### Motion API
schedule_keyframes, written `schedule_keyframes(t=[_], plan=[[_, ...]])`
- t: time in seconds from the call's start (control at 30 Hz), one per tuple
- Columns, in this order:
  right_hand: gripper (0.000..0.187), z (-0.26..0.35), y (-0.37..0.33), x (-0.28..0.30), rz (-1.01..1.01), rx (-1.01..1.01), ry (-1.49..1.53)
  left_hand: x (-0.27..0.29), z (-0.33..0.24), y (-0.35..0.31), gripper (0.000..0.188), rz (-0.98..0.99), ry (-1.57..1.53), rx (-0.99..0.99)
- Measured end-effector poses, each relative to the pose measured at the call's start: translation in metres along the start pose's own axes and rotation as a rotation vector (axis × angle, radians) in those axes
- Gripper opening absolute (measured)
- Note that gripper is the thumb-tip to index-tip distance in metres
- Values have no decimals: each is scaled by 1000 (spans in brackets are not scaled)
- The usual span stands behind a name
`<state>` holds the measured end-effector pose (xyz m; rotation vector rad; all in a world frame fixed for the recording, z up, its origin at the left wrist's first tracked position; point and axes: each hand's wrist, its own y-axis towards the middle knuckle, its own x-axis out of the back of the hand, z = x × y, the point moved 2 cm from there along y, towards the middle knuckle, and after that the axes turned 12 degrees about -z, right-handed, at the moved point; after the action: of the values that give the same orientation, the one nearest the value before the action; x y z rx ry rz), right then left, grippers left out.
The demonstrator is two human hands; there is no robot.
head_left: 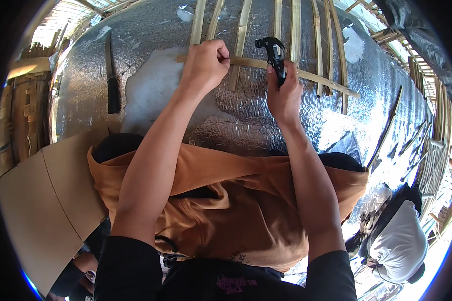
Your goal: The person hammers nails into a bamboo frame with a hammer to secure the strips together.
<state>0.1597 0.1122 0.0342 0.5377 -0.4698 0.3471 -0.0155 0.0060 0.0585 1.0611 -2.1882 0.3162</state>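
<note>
My left hand (205, 61) is closed on a flat bamboo strip (311, 76) that lies crosswise over several upright bamboo strips (242, 35) on a silver foil sheet (246, 115). My right hand (285, 93) grips the handle of a black claw hammer (273, 52), whose head sits just above the crosswise strip. Both forearms reach forward over an orange cloth (221, 200) on my lap.
A dark-handled knife (111, 80) lies on the foil at the left. Brown cardboard (45, 200) sits at the lower left. More bamboo strips (432, 140) are stacked at the right, with a white and black bag (399, 241) at the lower right.
</note>
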Motion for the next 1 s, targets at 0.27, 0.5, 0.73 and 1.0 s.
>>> schedule_keyframes(t=[0.27,0.5,0.73,1.0], plan=[[27,-3,0,-1,0,-22,40,-9,-3,2,10,34,8,-77],[24,-1,0,-1,-12,-38,29,-10,1,7,16,70,-3,-128],[24,-5,-1,-2,0,-73,11,-12,3,5,15,69,-58,-103],[24,-6,-1,-2,17,-108,-9,-16,11,7,12,-51,-71,-159]])
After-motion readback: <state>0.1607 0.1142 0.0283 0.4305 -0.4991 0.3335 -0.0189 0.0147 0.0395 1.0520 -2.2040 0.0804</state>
